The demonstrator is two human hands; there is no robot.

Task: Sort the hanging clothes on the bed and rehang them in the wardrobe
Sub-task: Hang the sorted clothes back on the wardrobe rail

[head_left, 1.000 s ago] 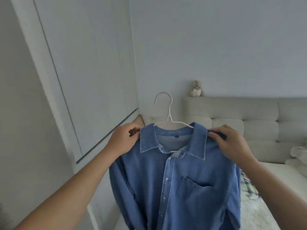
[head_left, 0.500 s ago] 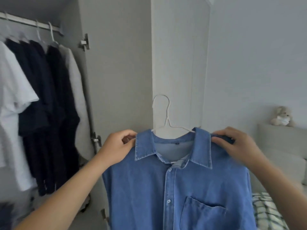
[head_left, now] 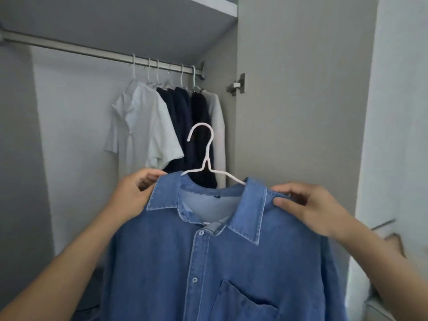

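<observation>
A blue denim shirt hangs on a white hanger in front of me, chest pocket at lower right. My left hand grips its left shoulder beside the collar. My right hand pinches the right shoulder with thumb and fingers. The hanger's hook stands upright above the collar, below the wardrobe's metal rail. On the rail's right end hang several garments: white shirts and dark ones.
The rail's left half is bare. A shelf runs above the rail. The open wardrobe door with its hinge stands at the right. Dark folded items lie low at the left, blurred.
My view has swung left from the bed and headboard to the open wardrobe. Both hands kept their hold on the shirt's shoulders, and the shirt now faces the rail.
</observation>
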